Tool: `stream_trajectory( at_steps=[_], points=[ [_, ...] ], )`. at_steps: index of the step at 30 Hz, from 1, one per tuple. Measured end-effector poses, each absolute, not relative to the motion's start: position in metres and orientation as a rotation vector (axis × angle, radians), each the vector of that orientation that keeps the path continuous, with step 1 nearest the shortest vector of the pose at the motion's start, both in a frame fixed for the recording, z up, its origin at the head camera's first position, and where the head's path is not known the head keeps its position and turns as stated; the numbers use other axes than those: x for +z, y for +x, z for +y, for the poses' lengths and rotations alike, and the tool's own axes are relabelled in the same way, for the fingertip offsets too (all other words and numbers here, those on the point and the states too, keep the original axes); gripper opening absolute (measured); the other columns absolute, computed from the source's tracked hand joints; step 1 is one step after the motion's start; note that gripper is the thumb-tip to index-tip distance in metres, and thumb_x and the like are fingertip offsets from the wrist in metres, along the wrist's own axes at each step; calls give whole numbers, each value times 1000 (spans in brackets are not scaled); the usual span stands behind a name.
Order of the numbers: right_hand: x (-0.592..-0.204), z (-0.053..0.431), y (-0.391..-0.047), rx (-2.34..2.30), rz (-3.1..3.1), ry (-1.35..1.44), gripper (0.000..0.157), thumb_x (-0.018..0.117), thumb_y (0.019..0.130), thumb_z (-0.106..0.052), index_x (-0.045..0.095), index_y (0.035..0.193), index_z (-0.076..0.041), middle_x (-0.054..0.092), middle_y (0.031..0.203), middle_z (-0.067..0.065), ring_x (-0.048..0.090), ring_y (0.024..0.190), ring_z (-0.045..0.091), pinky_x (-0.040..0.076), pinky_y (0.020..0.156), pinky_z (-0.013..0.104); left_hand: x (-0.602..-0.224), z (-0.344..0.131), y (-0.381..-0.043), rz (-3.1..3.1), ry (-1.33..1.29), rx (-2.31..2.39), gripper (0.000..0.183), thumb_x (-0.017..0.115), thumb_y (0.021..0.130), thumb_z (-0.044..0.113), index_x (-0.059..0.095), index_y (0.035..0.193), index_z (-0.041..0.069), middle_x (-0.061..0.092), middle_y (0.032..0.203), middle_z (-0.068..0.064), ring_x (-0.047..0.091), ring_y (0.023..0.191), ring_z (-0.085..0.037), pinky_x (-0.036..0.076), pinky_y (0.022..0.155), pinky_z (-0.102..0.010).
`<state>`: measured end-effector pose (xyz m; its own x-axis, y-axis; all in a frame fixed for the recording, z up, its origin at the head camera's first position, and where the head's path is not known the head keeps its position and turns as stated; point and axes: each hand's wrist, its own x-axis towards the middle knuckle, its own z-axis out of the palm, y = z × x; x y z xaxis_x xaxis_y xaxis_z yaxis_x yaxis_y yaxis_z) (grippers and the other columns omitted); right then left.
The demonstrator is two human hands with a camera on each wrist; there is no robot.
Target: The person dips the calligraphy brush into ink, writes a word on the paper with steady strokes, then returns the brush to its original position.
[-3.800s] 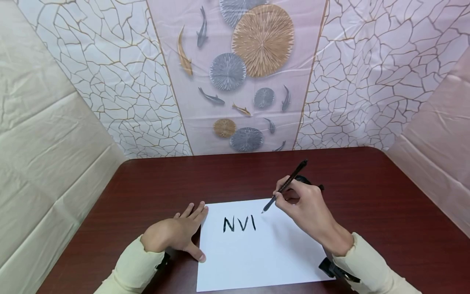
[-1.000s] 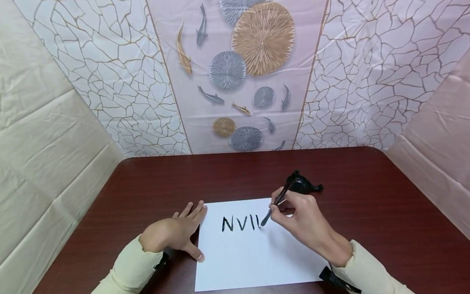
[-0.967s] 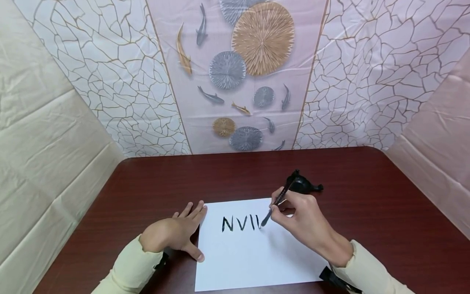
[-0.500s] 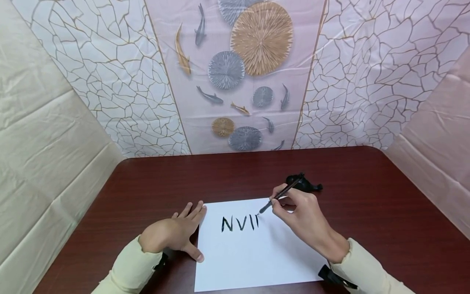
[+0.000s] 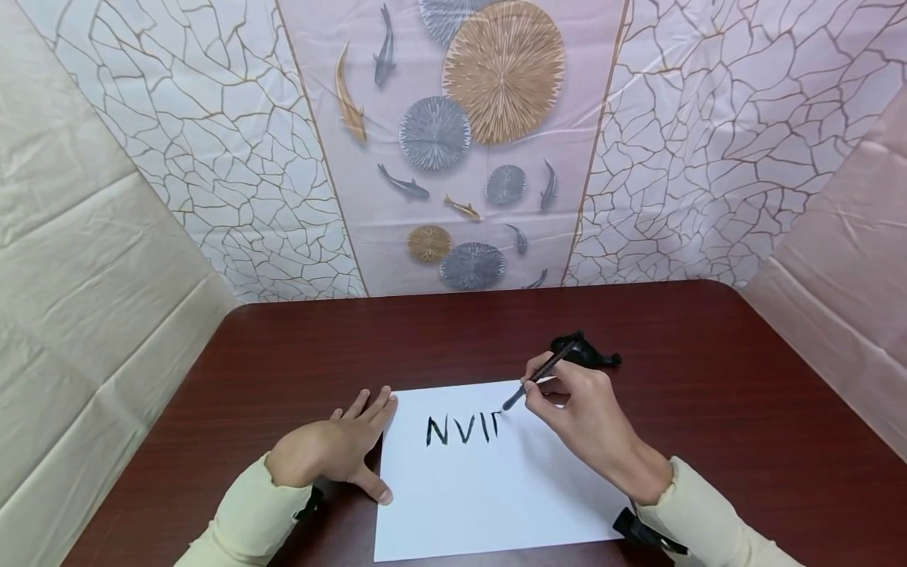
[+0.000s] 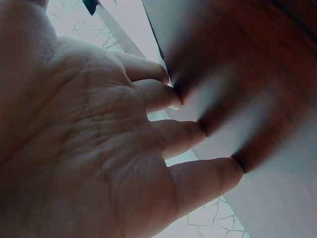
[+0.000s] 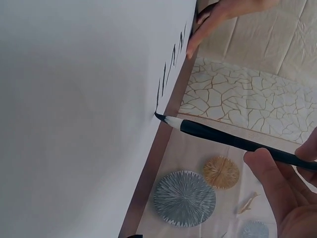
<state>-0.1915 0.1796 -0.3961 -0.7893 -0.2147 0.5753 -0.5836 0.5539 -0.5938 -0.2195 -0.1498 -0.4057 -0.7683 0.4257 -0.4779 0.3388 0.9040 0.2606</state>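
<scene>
My right hand (image 5: 583, 409) pinches a dark-handled calligraphy brush (image 5: 544, 372) between thumb and fingers. In the right wrist view, the brush's inked black tip (image 7: 161, 117) touches the white paper (image 7: 74, 124), and the hair above the ink is pale. The paper (image 5: 489, 504) carries black strokes: an N, a V, an upright stroke, and another upright with a short bar starting rightward from its top. My left hand (image 5: 336, 450) lies with fingers spread at the sheet's left edge, thumb and a fingertip on the paper. In the left wrist view, its fingertips (image 6: 230, 166) touch the surface.
A small black pot-like object with a spout (image 5: 588, 351) stands on the dark red wooden table (image 5: 305, 346), just beyond my right hand. A patterned cloth (image 5: 453, 157) hangs behind the table, and plain cream cloth (image 5: 85, 315) covers the left side.
The second upright stroke appeared over the last few seconds. From its foot the brush went back up to its top, and a short bar now runs right from there. The left hand stays put.
</scene>
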Motion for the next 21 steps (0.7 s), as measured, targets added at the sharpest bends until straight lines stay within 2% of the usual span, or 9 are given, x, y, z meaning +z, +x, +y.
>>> stream_trajectory(
  at_steps=[4,10,15,21],
  points=[
    [-395,181,-192,1124,-2358,632,22,70,89,12,69,101,-7,72,100,5,78,88,19,62,73,25,-407,-150,-220,2527,553,217,138,95,72,54,11,169,4,-1,178,-15,-1,162,-42,20,123,-69],
    [-394,182,-193,1086,-2352,621,21,70,88,11,68,101,-6,72,98,5,78,87,18,62,72,24,-435,-163,-234,2534,592,239,149,89,63,74,7,171,12,-6,178,-9,-6,163,-38,17,122,-71],
    [-393,182,-192,1046,-2363,606,21,70,87,10,68,100,-6,71,97,5,78,86,19,62,71,25,-413,-155,-224,2511,577,230,142,92,71,62,6,170,8,-5,178,-14,-4,162,-41,18,122,-71],
    [-391,181,-189,1000,-2386,581,21,70,87,10,68,99,-7,70,95,4,77,88,18,62,71,24,-404,-150,-219,2520,558,231,138,95,73,53,10,169,4,-1,177,-16,-1,162,-42,21,122,-70]
  ],
)
